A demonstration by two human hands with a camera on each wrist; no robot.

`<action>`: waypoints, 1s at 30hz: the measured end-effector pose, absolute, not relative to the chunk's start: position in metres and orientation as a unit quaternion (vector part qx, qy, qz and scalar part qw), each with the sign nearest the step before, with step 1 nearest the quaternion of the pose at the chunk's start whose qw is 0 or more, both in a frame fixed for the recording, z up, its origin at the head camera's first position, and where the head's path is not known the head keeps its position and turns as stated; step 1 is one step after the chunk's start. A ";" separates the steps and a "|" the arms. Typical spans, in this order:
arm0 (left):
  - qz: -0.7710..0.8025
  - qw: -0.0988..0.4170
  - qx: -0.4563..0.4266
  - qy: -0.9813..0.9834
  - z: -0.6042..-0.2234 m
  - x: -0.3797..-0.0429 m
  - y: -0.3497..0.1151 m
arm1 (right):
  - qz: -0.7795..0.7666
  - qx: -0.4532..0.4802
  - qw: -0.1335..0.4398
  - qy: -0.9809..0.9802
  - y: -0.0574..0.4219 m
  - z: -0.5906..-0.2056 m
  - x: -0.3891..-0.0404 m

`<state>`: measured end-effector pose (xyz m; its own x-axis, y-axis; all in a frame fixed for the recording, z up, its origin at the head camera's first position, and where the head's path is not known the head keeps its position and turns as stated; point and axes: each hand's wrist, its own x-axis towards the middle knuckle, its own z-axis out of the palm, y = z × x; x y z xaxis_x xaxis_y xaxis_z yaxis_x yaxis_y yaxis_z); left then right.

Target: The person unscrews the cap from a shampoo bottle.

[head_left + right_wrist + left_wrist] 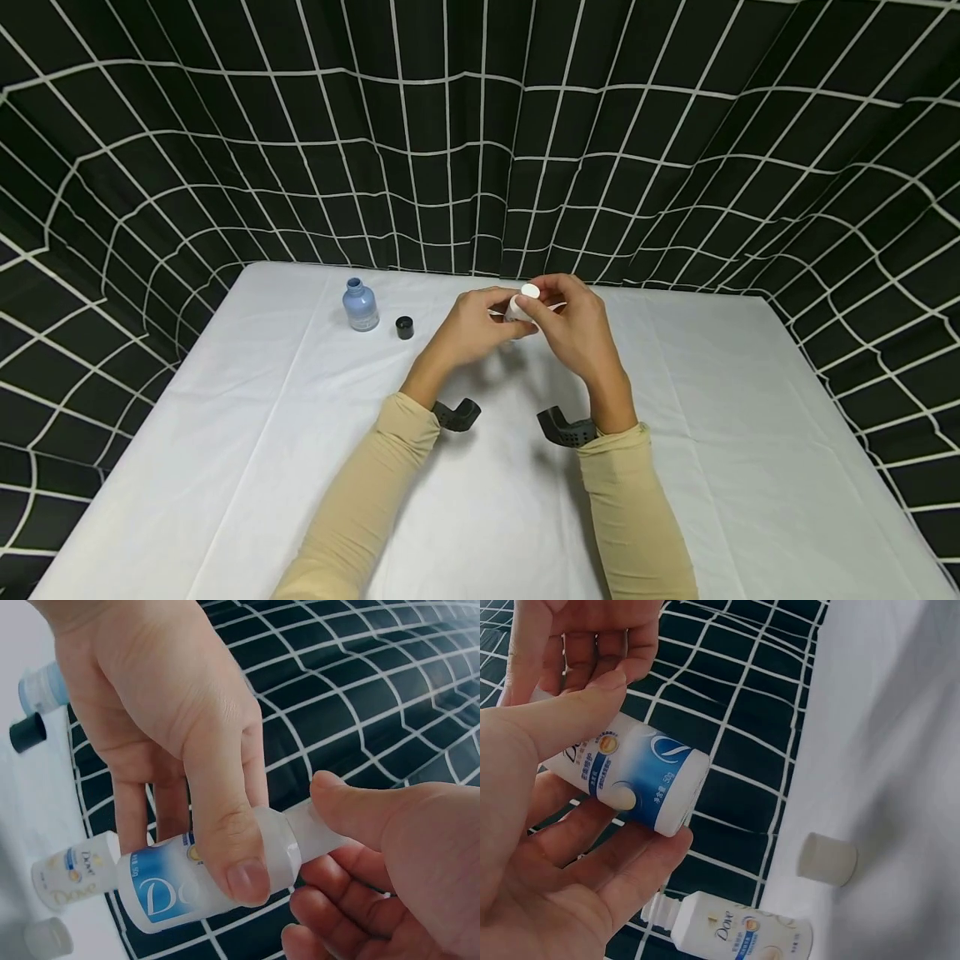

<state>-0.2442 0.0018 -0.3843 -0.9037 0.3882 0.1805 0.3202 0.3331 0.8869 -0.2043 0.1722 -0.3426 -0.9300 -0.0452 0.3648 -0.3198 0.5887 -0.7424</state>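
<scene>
My left hand (480, 321) grips a small white Dove bottle (634, 769) with a blue band, its thumb across the label. The bottle is held up off the table and tilted. With thumb and fingers, my right hand (412, 862) pinches the bottle's white cap (530, 290) at the top end. Below the hands stands a second white Dove bottle (742, 930), its threaded neck bare. Beside it on the cloth lies a loose white cap (827, 859). In the head view the hands hide both of these.
A blue bottle (362, 307) with an uncovered mouth stands on the left of the white-clothed table (247, 467). Near it sits a black cap (405, 327). Behind the table hangs a black curtain (465, 167) with white grid lines.
</scene>
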 end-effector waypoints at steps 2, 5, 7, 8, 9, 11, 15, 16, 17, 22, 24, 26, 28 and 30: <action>0.538 0.034 0.217 0.814 -0.383 -0.244 0.000 | 0.443 0.105 0.154 -0.877 0.171 -0.340 -0.203; 0.538 0.032 0.218 0.813 -0.382 -0.244 -0.001 | 0.440 0.107 0.156 -0.878 0.169 -0.339 -0.201; 0.537 0.029 0.217 0.815 -0.381 -0.243 -0.001 | 0.438 0.111 0.161 -0.877 0.169 -0.338 -0.200; 0.535 0.027 0.216 0.816 -0.380 -0.242 -0.001 | 0.438 0.111 0.163 -0.877 0.168 -0.338 -0.200; 0.534 0.025 0.216 0.817 -0.380 -0.242 -0.001 | 0.438 0.112 0.164 -0.877 0.168 -0.338 -0.199; 0.530 0.021 0.217 0.819 -0.379 -0.242 -0.001 | 0.439 0.112 0.167 -0.876 0.167 -0.338 -0.199; 0.524 0.013 0.224 0.822 -0.379 -0.241 -0.001 | 0.431 0.113 0.174 -0.878 0.167 -0.338 -0.198; 0.523 0.012 0.225 0.822 -0.379 -0.241 -0.001 | 0.428 0.114 0.175 -0.879 0.167 -0.338 -0.198; 0.522 0.010 0.227 0.822 -0.379 -0.241 -0.001 | 0.424 0.114 0.178 -0.880 0.167 -0.338 -0.198; 0.520 0.000 0.239 0.820 -0.378 -0.241 -0.001 | 0.412 0.124 0.191 -0.882 0.166 -0.338 -0.198; 0.518 -0.005 0.251 0.817 -0.377 -0.241 -0.002 | 0.411 0.132 0.198 -0.880 0.166 -0.337 -0.198; 0.517 -0.010 0.266 0.814 -0.376 -0.241 -0.004 | 0.411 0.141 0.206 -0.877 0.166 -0.337 -0.198; 0.517 -0.011 0.279 0.809 -0.375 -0.241 -0.006 | 0.416 0.149 0.211 -0.872 0.166 -0.337 -0.198; 0.518 -0.012 0.290 0.805 -0.374 -0.242 -0.009 | 0.422 0.160 0.214 -0.866 0.166 -0.336 -0.197</action>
<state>-0.2419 -0.0086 -0.3743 -0.8311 0.4547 0.3202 0.4797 0.2948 0.8264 -0.1973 0.1664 -0.3363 -0.8569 -0.0972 0.5063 -0.4586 0.5924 -0.6624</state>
